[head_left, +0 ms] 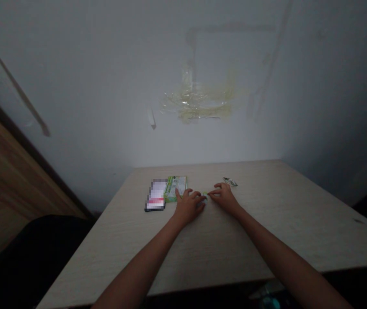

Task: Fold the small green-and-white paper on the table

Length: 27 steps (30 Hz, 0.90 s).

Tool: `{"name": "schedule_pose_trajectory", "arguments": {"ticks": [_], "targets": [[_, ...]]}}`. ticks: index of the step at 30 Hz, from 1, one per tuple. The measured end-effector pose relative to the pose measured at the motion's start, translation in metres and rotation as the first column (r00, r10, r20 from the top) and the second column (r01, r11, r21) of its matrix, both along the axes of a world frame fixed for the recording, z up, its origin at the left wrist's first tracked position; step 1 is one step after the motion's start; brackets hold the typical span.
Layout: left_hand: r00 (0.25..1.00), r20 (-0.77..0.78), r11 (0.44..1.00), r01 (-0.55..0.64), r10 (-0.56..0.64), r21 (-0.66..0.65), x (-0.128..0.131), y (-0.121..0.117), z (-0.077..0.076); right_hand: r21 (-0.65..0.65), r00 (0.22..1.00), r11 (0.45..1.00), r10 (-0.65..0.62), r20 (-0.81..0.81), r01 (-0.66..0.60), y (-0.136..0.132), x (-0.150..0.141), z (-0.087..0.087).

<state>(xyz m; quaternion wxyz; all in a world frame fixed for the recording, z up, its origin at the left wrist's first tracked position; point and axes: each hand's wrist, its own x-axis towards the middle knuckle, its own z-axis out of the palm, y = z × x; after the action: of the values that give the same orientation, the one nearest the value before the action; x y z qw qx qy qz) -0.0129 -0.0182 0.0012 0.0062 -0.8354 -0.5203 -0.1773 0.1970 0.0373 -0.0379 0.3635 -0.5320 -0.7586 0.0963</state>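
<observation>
A small light-green piece (205, 194), too small to name, lies between the fingertips of both hands over the table. My left hand (189, 207) has its thumb and index finger closing on the left side of this piece. Its outer finger stretches over the lower edge of a flat green-and-white packet (176, 185). From the right, my right hand (225, 198) meets the same piece with thumb and fingertips drawn together. Just beyond the right hand lies a small white-and-dark wrapper (230, 181). The exact grip of the fingertips is hard to see in the dim light.
A phone (156, 197) with a blurred-out screen lies left of the packet, touching or nearly touching it. The pale wooden table (254, 253) meets a grey wall (112, 86) with clear tape (199, 103) stuck on it. A dark object (38, 249) stands left of the table.
</observation>
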Motion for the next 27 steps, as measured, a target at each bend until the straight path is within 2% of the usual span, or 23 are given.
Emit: {"name": "schedule_pose_trajectory", "arguments": {"ticks": [5, 8, 10, 14, 27], "targets": [[0.999, 0.027, 0.999, 0.043, -0.043, -0.011, -0.003, 0.001, -0.003, 0.031, 0.999, 0.999, 0.018, -0.03, -0.017, -0.001, 0.003, 0.004], [0.998, 0.031, 0.998, 0.061, -0.061, -0.015, -0.004, 0.001, -0.002, 0.057, 1.0, 0.998, 0.016, 0.007, -0.017, -0.004, 0.0, 0.009], [0.998, 0.032, 0.998, 0.057, -0.056, -0.018, -0.003, 0.0, -0.001, 0.06, 0.998, 0.997, 0.038, 0.048, -0.04, -0.007, -0.003, 0.012], [0.999, 0.027, 0.999, 0.045, -0.044, -0.021, -0.003, 0.0, 0.0, 0.033, 0.997, 0.999, 0.007, 0.076, -0.009, -0.009, -0.007, 0.016], [1.0, -0.015, 1.0, 0.01, -0.011, -0.018, -0.002, 0.0, -0.001, 0.002, 0.99, 1.0, -0.008, 0.139, 0.008, -0.009, -0.007, 0.019]]}}
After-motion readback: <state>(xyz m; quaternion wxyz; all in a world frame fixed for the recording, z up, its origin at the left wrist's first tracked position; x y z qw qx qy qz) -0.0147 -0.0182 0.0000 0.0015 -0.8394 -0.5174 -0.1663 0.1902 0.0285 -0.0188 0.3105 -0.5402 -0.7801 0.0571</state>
